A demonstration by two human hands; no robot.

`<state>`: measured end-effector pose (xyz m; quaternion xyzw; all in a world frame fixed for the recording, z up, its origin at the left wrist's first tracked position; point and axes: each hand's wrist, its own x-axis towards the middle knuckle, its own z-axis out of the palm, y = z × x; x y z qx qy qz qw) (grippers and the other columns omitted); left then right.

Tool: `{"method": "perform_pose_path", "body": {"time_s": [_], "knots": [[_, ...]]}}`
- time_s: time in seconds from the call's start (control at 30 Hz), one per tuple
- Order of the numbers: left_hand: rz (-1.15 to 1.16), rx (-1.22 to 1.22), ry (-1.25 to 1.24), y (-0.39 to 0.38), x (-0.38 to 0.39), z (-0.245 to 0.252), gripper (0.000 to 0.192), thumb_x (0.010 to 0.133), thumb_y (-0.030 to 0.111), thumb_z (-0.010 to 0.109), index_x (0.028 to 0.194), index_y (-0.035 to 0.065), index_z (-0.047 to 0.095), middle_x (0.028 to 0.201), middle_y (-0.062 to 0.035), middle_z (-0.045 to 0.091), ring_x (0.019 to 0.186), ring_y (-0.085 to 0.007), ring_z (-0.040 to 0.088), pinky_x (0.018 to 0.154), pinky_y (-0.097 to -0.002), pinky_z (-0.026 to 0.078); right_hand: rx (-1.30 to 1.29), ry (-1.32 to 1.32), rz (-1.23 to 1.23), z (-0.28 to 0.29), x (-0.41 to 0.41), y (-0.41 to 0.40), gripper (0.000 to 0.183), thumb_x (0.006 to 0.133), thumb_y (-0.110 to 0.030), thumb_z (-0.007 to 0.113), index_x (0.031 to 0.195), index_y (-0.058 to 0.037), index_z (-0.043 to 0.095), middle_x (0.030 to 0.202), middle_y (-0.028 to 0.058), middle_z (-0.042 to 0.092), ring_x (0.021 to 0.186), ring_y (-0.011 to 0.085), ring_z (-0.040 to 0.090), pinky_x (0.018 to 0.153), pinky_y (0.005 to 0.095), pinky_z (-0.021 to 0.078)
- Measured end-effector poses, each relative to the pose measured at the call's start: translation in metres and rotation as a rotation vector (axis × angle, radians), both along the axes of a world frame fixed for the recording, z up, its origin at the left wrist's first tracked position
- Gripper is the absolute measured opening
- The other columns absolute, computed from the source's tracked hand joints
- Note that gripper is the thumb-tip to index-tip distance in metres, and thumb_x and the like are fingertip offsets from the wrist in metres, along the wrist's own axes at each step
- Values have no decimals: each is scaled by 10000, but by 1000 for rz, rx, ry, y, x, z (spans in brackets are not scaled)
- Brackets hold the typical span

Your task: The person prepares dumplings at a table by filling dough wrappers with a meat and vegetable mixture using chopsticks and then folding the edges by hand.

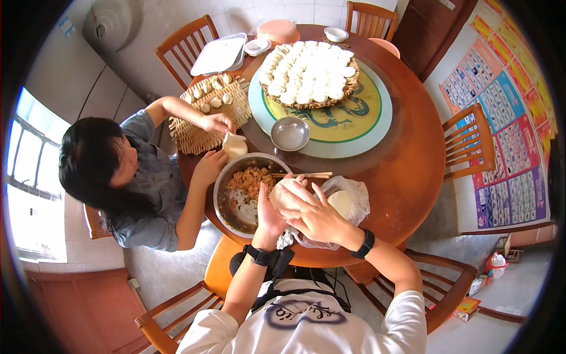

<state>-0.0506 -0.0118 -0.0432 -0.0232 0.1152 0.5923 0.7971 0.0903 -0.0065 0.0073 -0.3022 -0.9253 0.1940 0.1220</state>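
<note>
A round dough wrapper (283,198) is held between my two hands above the table's near edge. My left hand (269,217) supports its left side, palm up, with the thumb raised. From the right, my right hand (316,215) lays spread fingers across the wrapper. Beside my left hand stands a steel bowl (218,201) of minced filling (252,181), partly bare at the bottom. A pair of chopsticks (320,175) reaches over its rim. Under and right of my right hand, a clear plastic bag (360,194) holds pale round wrappers (342,205).
A person (146,190) at the left handles another wrapper (234,146). Several dumplings lie on a woven mat (241,101). A dumpling-covered wicker tray (353,88) and a small metal bowl (290,133) rest on the turntable (380,128). Wooden chairs (468,141) surround the round table (411,177).
</note>
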Motion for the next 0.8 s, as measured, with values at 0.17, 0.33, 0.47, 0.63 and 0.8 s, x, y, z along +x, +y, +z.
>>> {"method": "perform_pose_path", "body": {"time_s": [0.17,0.33,0.47,0.63,0.8], "knots": [[69,-36,-5,4,-19,-4,645,875,547,225,1271,48,326,1272,-164,410,1174,-298,395,983,-423,322,-24,-63,20,17,12,12,328,878,-366,414,1010,-168,640,1417,73,206,1317,270,129,1025,542,101],[143,-108,52,0,-40,2,630,881,522,254,1298,56,324,1313,-143,380,1186,-280,394,982,-418,328,128,-21,-194,38,13,92,411,905,-384,347,985,-115,647,1424,53,196,1316,278,132,1029,545,84],[170,-109,54,-12,-55,-2,656,865,529,315,1291,31,324,1311,-141,380,1200,-278,376,977,-414,340,38,-209,-287,-4,5,176,511,918,-426,228,1173,-86,510,1426,45,181,1326,247,83,1066,458,42],[177,-142,77,-15,-64,-2,671,866,529,308,1286,5,318,1291,-147,404,1205,-297,370,993,-399,321,66,-540,-175,-63,-15,204,572,911,-437,212,1376,-111,150,1433,47,149,1331,203,55,1078,399,20],[144,-121,93,-2,-60,2,674,873,523,296,1284,-11,310,1294,-154,396,1204,-297,370,989,-391,326,115,-392,-208,-27,-12,190,502,929,-387,184,1219,-103,480,1436,33,143,1332,214,41,1074,425,15]]}}
